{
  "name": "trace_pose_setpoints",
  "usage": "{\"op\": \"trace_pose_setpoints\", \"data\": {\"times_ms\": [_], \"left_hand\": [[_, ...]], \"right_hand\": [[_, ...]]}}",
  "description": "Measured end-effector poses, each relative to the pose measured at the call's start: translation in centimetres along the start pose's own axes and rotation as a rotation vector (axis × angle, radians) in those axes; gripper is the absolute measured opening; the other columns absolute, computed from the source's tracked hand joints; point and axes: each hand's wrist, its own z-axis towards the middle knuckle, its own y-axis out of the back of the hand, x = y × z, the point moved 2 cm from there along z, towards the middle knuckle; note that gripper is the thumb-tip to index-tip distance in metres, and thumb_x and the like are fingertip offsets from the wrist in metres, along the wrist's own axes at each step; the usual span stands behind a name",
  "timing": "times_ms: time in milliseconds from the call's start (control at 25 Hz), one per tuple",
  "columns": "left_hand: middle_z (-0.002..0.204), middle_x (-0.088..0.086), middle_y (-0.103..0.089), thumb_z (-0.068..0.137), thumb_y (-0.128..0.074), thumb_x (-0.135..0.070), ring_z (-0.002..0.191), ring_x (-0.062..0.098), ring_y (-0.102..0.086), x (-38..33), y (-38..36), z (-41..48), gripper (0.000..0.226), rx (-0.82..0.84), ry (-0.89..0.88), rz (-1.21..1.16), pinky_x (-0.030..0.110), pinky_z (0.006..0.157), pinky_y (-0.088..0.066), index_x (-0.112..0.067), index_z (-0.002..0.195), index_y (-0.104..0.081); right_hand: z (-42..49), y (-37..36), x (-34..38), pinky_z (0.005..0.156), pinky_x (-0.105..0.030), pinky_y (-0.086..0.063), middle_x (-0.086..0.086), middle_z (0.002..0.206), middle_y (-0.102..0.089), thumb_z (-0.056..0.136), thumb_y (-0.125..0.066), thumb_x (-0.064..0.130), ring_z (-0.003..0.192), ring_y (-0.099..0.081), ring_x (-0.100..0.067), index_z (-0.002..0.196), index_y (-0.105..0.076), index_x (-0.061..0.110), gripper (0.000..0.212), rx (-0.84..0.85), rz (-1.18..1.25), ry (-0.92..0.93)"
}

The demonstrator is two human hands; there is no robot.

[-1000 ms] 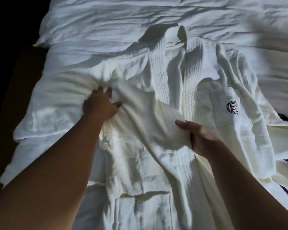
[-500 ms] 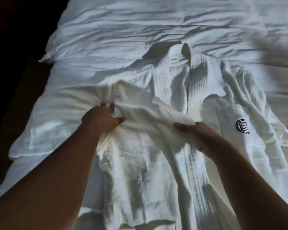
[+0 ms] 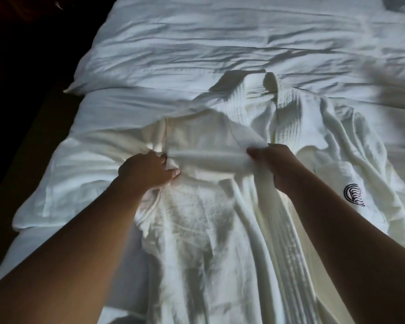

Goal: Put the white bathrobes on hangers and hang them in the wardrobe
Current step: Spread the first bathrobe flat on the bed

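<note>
A white bathrobe [image 3: 297,136] lies front-up on the bed, collar toward the far side, with a dark wave logo [image 3: 354,194] on its right chest pocket. My left hand [image 3: 147,170] grips the robe's left front panel near the armhole seam. My right hand [image 3: 276,163] pinches the ribbed lapel edge of the same panel. Between the two hands the panel is lifted and pulled taut. No hanger and no wardrobe are in view.
The white bed [image 3: 220,38] with rumpled sheets fills most of the view. A pillow [image 3: 131,59] lies at the far left. Dark floor [image 3: 21,113] runs along the bed's left edge.
Both hands have closed on the robe's left front panel and lifted it off the bed, drawing it up toward the collar. The view has tilted so the robe sits lower.
</note>
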Motion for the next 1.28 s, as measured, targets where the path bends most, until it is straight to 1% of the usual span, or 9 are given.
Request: {"op": "trace_pose_setpoints", "data": {"times_ms": [160, 280, 400, 600, 720, 800, 920, 1120, 1280], "left_hand": [[0.113, 0.010, -0.070, 0.089, -0.062, -0.051, 0.107, 0.037, -0.064, 0.8, 2.5, 1.9, 0.037, -0.503, 0.044, -0.252, 0.041, 0.088, -0.053, -0.021, 0.109, -0.073], [0.114, 0.013, -0.061, 0.087, -0.061, -0.042, 0.106, 0.041, -0.057, 2.3, 0.6, 4.1, 0.035, -0.801, -0.035, -0.251, 0.048, 0.088, -0.050, -0.018, 0.112, -0.066], [0.121, 0.013, -0.058, 0.090, -0.055, -0.032, 0.113, 0.040, -0.055, 2.3, -2.9, 5.1, 0.036, -1.019, -0.049, -0.197, 0.049, 0.094, -0.045, -0.017, 0.121, -0.063], [0.130, 0.013, -0.054, 0.088, -0.054, -0.030, 0.118, 0.040, -0.050, 2.4, -3.5, 6.3, 0.046, -1.049, 0.003, -0.229, 0.051, 0.100, -0.038, -0.015, 0.131, -0.058], [0.127, 0.012, -0.054, 0.085, -0.054, -0.030, 0.115, 0.040, -0.050, 2.3, -3.5, 6.4, 0.049, -1.037, 0.016, -0.212, 0.051, 0.098, -0.038, -0.016, 0.131, -0.058], [0.126, 0.011, -0.054, 0.084, -0.055, -0.030, 0.114, 0.039, -0.050, 2.2, -3.5, 6.6, 0.050, -1.028, 0.038, -0.202, 0.051, 0.098, -0.038, -0.017, 0.132, -0.058], [0.127, 0.009, -0.055, 0.084, -0.056, -0.031, 0.116, 0.038, -0.050, 2.2, -3.5, 6.8, 0.050, -1.019, 0.060, -0.205, 0.050, 0.100, -0.037, -0.020, 0.132, -0.059], [0.128, 0.008, -0.055, 0.084, -0.054, -0.033, 0.117, 0.038, -0.049, 2.2, -3.6, 6.9, 0.050, -1.009, 0.064, -0.202, 0.050, 0.102, -0.035, -0.020, 0.131, -0.059], [0.129, 0.008, -0.055, 0.083, -0.054, -0.035, 0.117, 0.037, -0.048, 2.3, -3.5, 6.9, 0.050, -1.002, 0.071, -0.209, 0.050, 0.103, -0.035, -0.020, 0.131, -0.059]], "right_hand": [[2.1, -0.4, 0.9, 0.069, -0.047, -0.054, -0.020, 0.074, -0.061, 0.066, -0.050, -0.011, 0.067, -0.062, -0.034, 0.083, -0.070, 0.005, 0.030, -0.052, 0.009, 0.017], [4.6, -1.2, 1.3, 0.076, -0.046, -0.061, -0.016, 0.090, -0.075, 0.081, -0.075, 0.009, 0.079, -0.074, -0.034, 0.090, -0.073, 0.008, 0.009, -0.029, -0.049, 0.042], [6.7, -2.5, 1.4, 0.063, -0.039, -0.057, -0.010, 0.076, -0.072, 0.082, -0.067, 0.003, 0.065, -0.067, -0.026, 0.080, -0.074, 0.008, 0.009, -0.159, -0.153, 0.163], [10.2, -3.4, 3.9, 0.050, -0.021, -0.028, -0.001, 0.054, -0.044, 0.069, -0.051, -0.011, 0.053, -0.038, -0.017, 0.061, -0.053, 0.009, 0.021, -0.148, -0.231, 0.107], [11.7, -4.8, 6.6, 0.075, -0.029, -0.054, -0.005, 0.085, -0.073, 0.077, -0.078, 0.008, 0.080, -0.068, -0.021, 0.090, -0.074, 0.007, 0.013, 0.036, -0.107, 0.120], [12.5, -5.4, 8.2, 0.066, -0.027, -0.058, -0.007, 0.078, -0.076, 0.083, -0.074, 0.000, 0.069, -0.072, -0.019, 0.094, -0.075, 0.004, 0.011, 0.041, 0.010, 0.207], [13.3, -6.0, 9.6, 0.055, -0.022, -0.051, 0.001, 0.069, -0.071, 0.083, -0.069, -0.003, 0.057, -0.063, -0.012, 0.087, -0.075, 0.011, 0.016, -0.137, -0.082, 0.362], [10.6, -8.7, 9.0, 0.092, -0.035, -0.036, -0.001, 0.122, -0.058, 0.071, -0.047, 0.008, 0.114, -0.051, -0.025, 0.129, -0.057, 0.029, 0.063, -0.699, -0.647, 0.830], [10.0, -15.0, 6.4, 0.099, -0.047, -0.032, 0.002, 0.128, -0.057, 0.076, -0.052, 0.018, 0.123, -0.048, -0.028, 0.122, -0.065, 0.029, 0.049, -0.156, -1.057, 0.927]]}}
